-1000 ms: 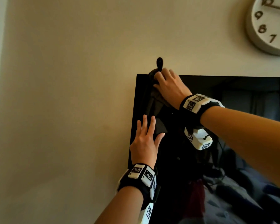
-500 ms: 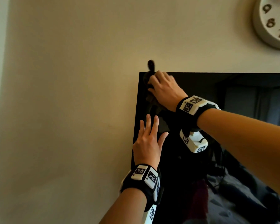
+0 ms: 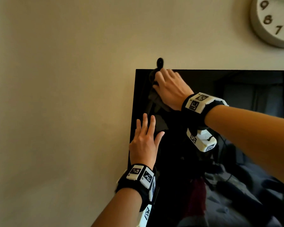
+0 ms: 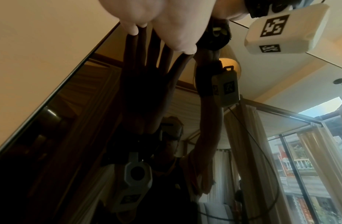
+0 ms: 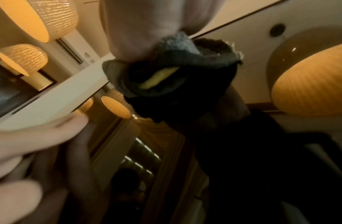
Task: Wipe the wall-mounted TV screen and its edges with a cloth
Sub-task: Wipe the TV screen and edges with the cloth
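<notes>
— Two hands on the TV (image 3: 236,99); why?
— I press my left hand (image 3: 143,145) flat, fingers straight, near its left edge to steady it; my right hand (image 3: 170,88) bunches the cloth (image 5: 172,72) at the top-left corner, so I can wipe along the top edge.

Head view faces TV screen (image 3: 236,112) upper-left corner, close; both wrist views look upward along glass, sharing that corner.
</notes>
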The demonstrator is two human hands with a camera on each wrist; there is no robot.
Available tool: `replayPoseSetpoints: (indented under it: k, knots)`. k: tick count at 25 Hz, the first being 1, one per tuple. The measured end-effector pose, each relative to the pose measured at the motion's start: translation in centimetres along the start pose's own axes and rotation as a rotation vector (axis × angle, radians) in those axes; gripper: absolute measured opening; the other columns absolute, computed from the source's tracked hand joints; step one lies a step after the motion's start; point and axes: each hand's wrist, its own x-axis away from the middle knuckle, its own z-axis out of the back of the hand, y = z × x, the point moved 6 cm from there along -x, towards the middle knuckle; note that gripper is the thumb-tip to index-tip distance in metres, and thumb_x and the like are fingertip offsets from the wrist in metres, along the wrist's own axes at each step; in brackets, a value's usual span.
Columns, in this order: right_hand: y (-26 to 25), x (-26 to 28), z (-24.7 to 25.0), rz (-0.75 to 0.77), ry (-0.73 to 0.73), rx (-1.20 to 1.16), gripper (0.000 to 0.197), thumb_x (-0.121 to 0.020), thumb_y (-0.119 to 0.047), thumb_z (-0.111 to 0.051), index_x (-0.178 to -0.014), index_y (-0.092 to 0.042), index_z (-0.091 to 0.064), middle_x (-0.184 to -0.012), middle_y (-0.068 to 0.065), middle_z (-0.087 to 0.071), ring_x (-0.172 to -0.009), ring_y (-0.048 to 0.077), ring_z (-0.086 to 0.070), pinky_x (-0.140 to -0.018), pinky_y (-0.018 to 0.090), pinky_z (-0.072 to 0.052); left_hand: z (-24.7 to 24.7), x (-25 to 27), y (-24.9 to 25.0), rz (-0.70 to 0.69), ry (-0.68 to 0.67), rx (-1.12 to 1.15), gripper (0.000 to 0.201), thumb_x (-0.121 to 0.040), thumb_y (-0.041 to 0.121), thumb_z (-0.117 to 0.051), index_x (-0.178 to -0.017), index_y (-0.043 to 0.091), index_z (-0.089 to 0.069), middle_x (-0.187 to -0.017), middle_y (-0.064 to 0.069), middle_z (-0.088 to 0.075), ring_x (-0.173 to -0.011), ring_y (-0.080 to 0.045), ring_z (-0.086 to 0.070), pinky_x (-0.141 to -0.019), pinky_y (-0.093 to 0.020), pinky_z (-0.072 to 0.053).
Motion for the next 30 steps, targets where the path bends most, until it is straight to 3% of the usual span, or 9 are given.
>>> replayPoseSetpoints:
  k: [8,12,15,18,20,23,26,28,30]
  knots:
    - [0.3,2.1,0.5,0.147,-0.024,0.061,0.024,-0.091,-0.021,-0.039,-0.094,0.000,-0.052,-0.090,0.018,-0.055,-0.073,0.034,-0.053,-0.062,0.040,-0.043,0.3,0.2,0.2,-0.002,-0.002,-0.011,0.061,-0.092,0.056,-0.029,-0.138,0.022,-0.047,-0.146,-0.003,-0.044,-0.130,-0.026,-0.046,-0.065,-0.038,-0.060]
    - [1.9,2.6,1.4,-0.032,-0.006,0.064,0.035,-0.089,-0.025,-0.029,-0.097,0.001,-0.051,-0.091,0.021,-0.054,-0.074,0.036,-0.053,-0.064,0.042,-0.042,0.4,0.2,0.2,0.003,-0.006,-0.007,0.059,-0.093,0.055,-0.036,-0.140,0.021,-0.044,-0.148,-0.004,-0.040,-0.132,-0.027,-0.043,-0.067,-0.039,-0.060]
    - [2.3,3.3,1.5,0.038,-0.013,0.029,0.036,-0.088,-0.026,-0.028,-0.096,0.000,-0.051,-0.091,0.022,-0.053,-0.072,0.035,-0.052,-0.063,0.041,-0.043,0.4,0.4,0.3,0.003,-0.021,-0.001,0.060,-0.091,0.053,-0.039,-0.142,0.021,-0.043,-0.150,-0.004,-0.038,-0.134,-0.028,-0.041,-0.068,-0.040,-0.059]
    - [3.4,3.5,1.7,0.031,-0.029,0.007,0.025,-0.088,-0.019,-0.034,-0.099,-0.001,-0.049,-0.093,0.023,-0.051,-0.071,0.035,-0.050,-0.063,0.042,-0.044,0.4,0.3,0.3,0.009,-0.045,-0.005,0.061,-0.091,0.053,-0.036,-0.143,0.021,-0.041,-0.151,-0.004,-0.035,-0.136,-0.028,-0.038,-0.069,-0.040,-0.059]
    - [3.7,3.8,1.2,0.081,-0.066,0.012,0.014,-0.090,-0.011,-0.041,-0.100,-0.004,-0.046,-0.094,0.022,-0.050,-0.074,0.034,-0.049,-0.064,0.044,-0.046,0.4,0.4,0.4,0.014,-0.064,-0.013,0.061,-0.092,0.053,-0.035,-0.145,0.021,-0.037,-0.153,-0.004,-0.032,-0.138,-0.027,-0.034,-0.074,-0.040,-0.059]
    - [5.1,4.2,1.5,-0.006,-0.026,-0.005,0.008,-0.092,-0.011,-0.041,-0.100,-0.009,-0.040,-0.096,0.022,-0.050,-0.078,0.036,-0.049,-0.066,0.046,-0.047,0.5,0.5,0.7,0.018,-0.101,-0.006,0.063,-0.093,0.052,-0.035,-0.147,0.020,-0.031,-0.156,-0.005,-0.025,-0.141,-0.028,-0.027,-0.086,-0.041,-0.055]
    - [5.1,5.2,1.7,0.031,-0.053,-0.012,0.022,-0.091,-0.019,-0.030,-0.099,-0.005,-0.044,-0.094,0.021,-0.050,-0.073,0.034,-0.049,-0.062,0.043,-0.044,0.6,0.5,1.3,0.063,-0.136,0.027,0.067,-0.093,0.054,-0.036,-0.150,0.019,-0.024,-0.158,-0.006,-0.018,-0.144,-0.031,-0.019,-0.092,-0.043,-0.051]
    - [5.5,5.4,2.3,-0.034,-0.017,-0.032,0.021,-0.090,-0.019,-0.031,-0.098,-0.004,-0.043,-0.093,0.023,-0.050,-0.074,0.036,-0.050,-0.062,0.042,-0.044,1.0,0.3,2.3,0.071,-0.117,0.056,0.070,-0.092,0.056,-0.040,-0.148,0.017,-0.028,-0.156,-0.009,-0.023,-0.142,-0.036,-0.021,-0.091,-0.048,-0.052]
    - [5.7,5.7,2.8,-0.036,-0.002,-0.005,0.021,-0.090,-0.018,-0.032,-0.098,-0.003,-0.044,-0.093,0.024,-0.051,-0.073,0.037,-0.050,-0.060,0.043,-0.044,1.2,0.1,3.9,0.036,-0.094,0.062,0.071,-0.091,0.057,-0.043,-0.147,0.017,-0.031,-0.154,-0.011,-0.027,-0.140,-0.040,-0.024,-0.097,-0.053,-0.046]
